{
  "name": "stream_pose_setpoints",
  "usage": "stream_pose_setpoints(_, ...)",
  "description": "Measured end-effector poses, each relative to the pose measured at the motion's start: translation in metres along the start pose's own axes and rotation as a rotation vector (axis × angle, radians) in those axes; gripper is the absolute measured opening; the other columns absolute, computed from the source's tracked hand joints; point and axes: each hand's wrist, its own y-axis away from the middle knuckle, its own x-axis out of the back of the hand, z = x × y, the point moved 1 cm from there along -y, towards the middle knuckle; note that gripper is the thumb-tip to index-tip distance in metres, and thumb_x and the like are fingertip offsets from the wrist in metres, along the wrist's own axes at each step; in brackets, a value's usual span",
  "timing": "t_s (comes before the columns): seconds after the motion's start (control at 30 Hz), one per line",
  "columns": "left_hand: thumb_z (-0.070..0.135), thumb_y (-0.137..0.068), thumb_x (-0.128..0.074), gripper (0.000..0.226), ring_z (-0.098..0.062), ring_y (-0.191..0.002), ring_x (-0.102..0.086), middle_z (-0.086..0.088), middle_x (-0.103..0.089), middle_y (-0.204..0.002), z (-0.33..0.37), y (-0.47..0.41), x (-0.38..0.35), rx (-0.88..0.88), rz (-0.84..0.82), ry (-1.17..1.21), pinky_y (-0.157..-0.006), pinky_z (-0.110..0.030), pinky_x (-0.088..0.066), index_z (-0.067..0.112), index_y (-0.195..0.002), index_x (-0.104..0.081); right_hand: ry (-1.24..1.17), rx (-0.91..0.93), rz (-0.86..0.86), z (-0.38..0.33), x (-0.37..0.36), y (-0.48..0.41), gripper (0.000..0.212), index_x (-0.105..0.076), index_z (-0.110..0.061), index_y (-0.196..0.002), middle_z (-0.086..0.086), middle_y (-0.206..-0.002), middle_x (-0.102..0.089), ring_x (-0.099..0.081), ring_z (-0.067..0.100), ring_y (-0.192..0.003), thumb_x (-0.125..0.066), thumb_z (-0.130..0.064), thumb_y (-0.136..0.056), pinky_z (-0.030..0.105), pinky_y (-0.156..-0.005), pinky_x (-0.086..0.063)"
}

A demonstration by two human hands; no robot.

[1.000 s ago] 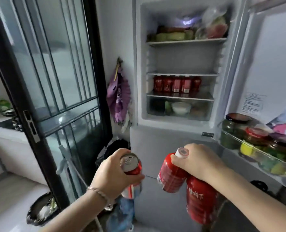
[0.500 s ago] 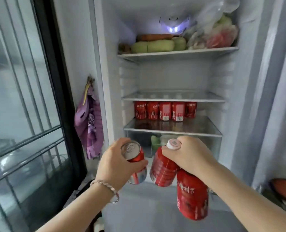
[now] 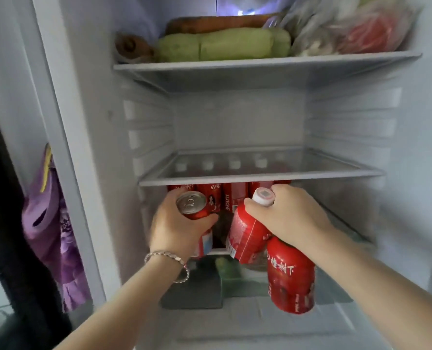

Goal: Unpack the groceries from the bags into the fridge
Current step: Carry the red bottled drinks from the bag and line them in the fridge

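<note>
My left hand (image 3: 177, 226) grips a red drink can (image 3: 192, 205) with a silver top, held at the front of the fridge's lower shelf. My right hand (image 3: 288, 215) holds two red bottles by their necks: one with a white cap (image 3: 247, 231) tilts left, the other (image 3: 290, 276) hangs lower with white characters on it. Behind both hands a row of red bottles (image 3: 232, 195) stands at the back of the lower shelf. The open fridge fills the view.
The glass middle shelf (image 3: 260, 176) lies just above my hands. The top shelf (image 3: 260, 64) carries green vegetables (image 3: 225, 45) and a plastic bag of produce (image 3: 349, 31). A crisper drawer (image 3: 192, 291) sits below. A purple cloth (image 3: 50, 236) hangs on the wall at left.
I have come closer to the fridge. Both hands rose and moved forward with the can and bottles, from below the crisper level up to the lower shelf opening.
</note>
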Motion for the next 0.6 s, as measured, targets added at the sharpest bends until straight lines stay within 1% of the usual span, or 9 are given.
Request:
stream_pose_setpoints(0.07,0.027,-0.062,-0.084,0.057,-0.008,-0.089,-0.057,0.016,-0.056,-0.092,-0.007,-0.018,-0.007,0.023,-0.024,0.04,-0.079,-0.025,-0.046,0.03,-0.106,-0.049,-0.013,-0.024,0.011,0.002,-0.009,-0.011,0.04,-0.055,-0.021,-0.083,-0.008,-0.075,-0.057,-0.054,0.007,-0.067,-0.053,-0.061,-0.081,0.025,-0.056,-0.04)
stream_pose_setpoints(0.17,0.026,-0.066,-0.083,0.052,-0.007,-0.087,-0.057,0.016,-0.057,-0.089,-0.022,-0.038,-0.02,0.045,-0.034,0.08,-0.077,-0.023,-0.044,0.024,-0.106,-0.049,-0.041,-0.035,-0.008,0.001,-0.016,-0.022,0.039,-0.058,-0.022,-0.087,-0.008,-0.079,-0.061,-0.057,0.008,-0.069,-0.054,-0.061,-0.081,0.027,-0.061,-0.047)
stream_pose_setpoints(0.2,0.025,-0.067,-0.082,0.051,-0.008,-0.091,-0.059,0.012,-0.059,-0.094,-0.027,-0.042,-0.023,0.035,-0.022,0.08,-0.079,-0.023,-0.044,0.021,-0.107,-0.049,-0.047,-0.032,-0.019,0.0,-0.018,-0.025,0.039,-0.059,-0.024,-0.088,-0.008,-0.08,-0.062,-0.058,0.008,-0.07,-0.053,-0.061,-0.08,0.028,-0.063,-0.048)
stream_pose_setpoints(0.27,0.025,-0.071,-0.079,0.058,-0.015,-0.106,-0.056,0.0,-0.058,-0.113,-0.038,-0.049,-0.029,0.018,0.03,0.051,-0.088,-0.025,-0.042,0.014,-0.118,-0.048,-0.057,-0.021,-0.043,0.0,-0.019,-0.029,0.038,-0.059,-0.026,-0.089,-0.01,-0.081,-0.062,-0.058,0.007,-0.071,-0.053,-0.063,-0.08,0.028,-0.064,-0.049)
stream_pose_setpoints(0.37,0.026,-0.079,-0.071,0.074,-0.026,-0.126,-0.041,-0.015,-0.042,-0.134,-0.051,-0.053,-0.037,-0.061,0.134,-0.143,-0.106,-0.031,-0.034,0.003,-0.137,-0.032,-0.086,-0.003,-0.062,0.002,-0.02,-0.029,0.038,-0.059,-0.029,-0.091,-0.012,-0.085,-0.063,-0.059,0.006,-0.074,-0.052,-0.064,-0.079,0.027,-0.067,-0.05)
stream_pose_setpoints(0.43,0.025,-0.082,-0.068,0.08,-0.033,-0.13,-0.035,-0.023,-0.033,-0.14,-0.053,-0.054,-0.042,-0.084,0.185,-0.292,-0.109,-0.035,-0.03,-0.005,-0.141,-0.023,-0.096,0.017,-0.069,0.004,-0.02,-0.029,0.036,-0.06,-0.03,-0.091,-0.011,-0.085,-0.065,-0.06,0.006,-0.073,-0.052,-0.064,-0.079,0.028,-0.069,-0.052)
stream_pose_setpoints(0.5,0.026,-0.08,-0.07,0.08,-0.044,-0.124,-0.042,-0.032,-0.035,-0.137,-0.054,-0.056,-0.043,-0.108,0.232,-0.492,-0.102,-0.042,-0.039,-0.011,-0.137,-0.029,-0.101,0.034,-0.077,0.005,-0.02,-0.03,0.037,-0.061,-0.029,-0.091,-0.01,-0.083,-0.064,-0.059,0.005,-0.071,-0.052,-0.063,-0.08,0.028,-0.068,-0.052)
stream_pose_setpoints(0.53,0.028,-0.075,-0.075,0.079,-0.047,-0.114,-0.05,-0.035,-0.042,-0.13,-0.054,-0.058,-0.044,-0.125,0.243,-0.601,-0.092,-0.045,-0.047,-0.013,-0.132,-0.038,-0.106,0.041,-0.078,0.005,-0.021,-0.03,0.037,-0.061,-0.028,-0.092,-0.011,-0.081,-0.063,-0.058,0.004,-0.069,-0.052,-0.062,-0.081,0.026,-0.065,-0.051)
stream_pose_setpoints(0.6,0.032,-0.058,-0.086,0.077,-0.043,-0.089,-0.062,-0.03,-0.059,-0.108,-0.056,-0.06,-0.045,-0.115,0.225,-0.804,-0.071,-0.04,-0.055,-0.01,-0.116,-0.057,-0.112,0.058,-0.081,0.005,-0.02,-0.03,0.037,-0.061,-0.026,-0.091,-0.012,-0.076,-0.061,-0.056,0.002,-0.065,-0.052,-0.061,-0.081,0.021,-0.06,-0.048)
